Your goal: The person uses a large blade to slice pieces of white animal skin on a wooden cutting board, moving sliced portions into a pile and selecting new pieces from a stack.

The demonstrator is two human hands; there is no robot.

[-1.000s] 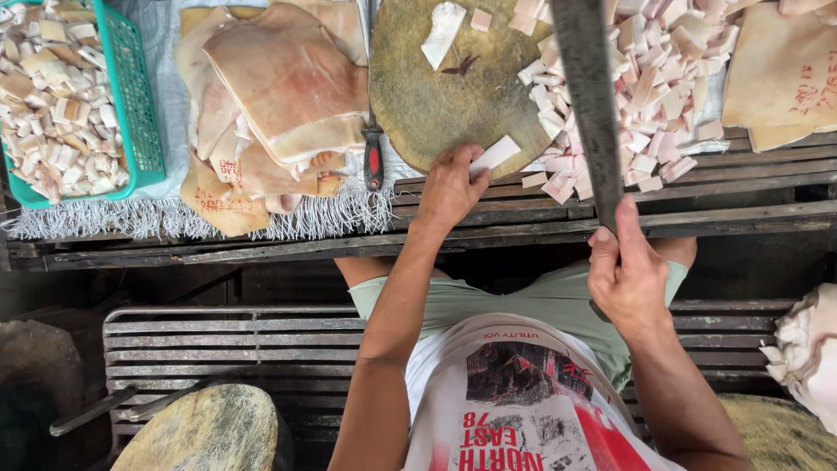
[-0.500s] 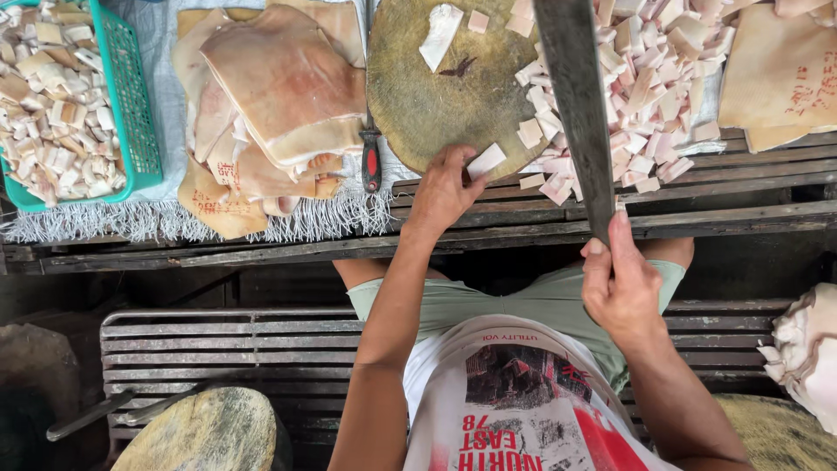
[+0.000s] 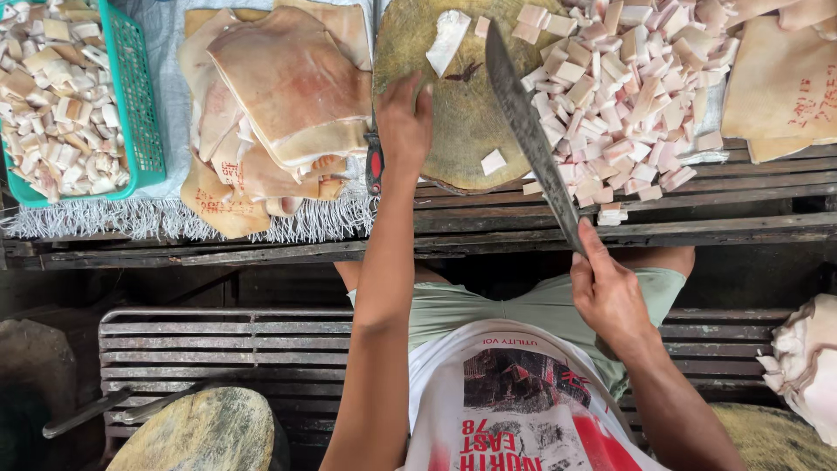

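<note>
Two hands — cleaver (image 3: 532, 135), chopping block (image 3: 462, 113)

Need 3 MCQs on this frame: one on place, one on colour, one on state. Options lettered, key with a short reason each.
1. Where does the left hand rest?
A. On the left edge of the round chopping block
B. Inside the basket
C. On the person's lap

2. What colour is the plastic basket of cut pieces at the far left?
A. Red
B. Green
C. Black

3. How is the long knife held?
A. Lying flat, let go, on the bench
B. Gripped by the right hand, blade reaching over the block
C. Stuck upright in the slab pile

Answers:
1 A: the fingers lie on the block's left rim, beside the stacked pale slabs.
2 B: its mesh wall is green.
3 B: the right hand closes on the handle and the blade slants up across the block, next to the heap of cubes.
</note>
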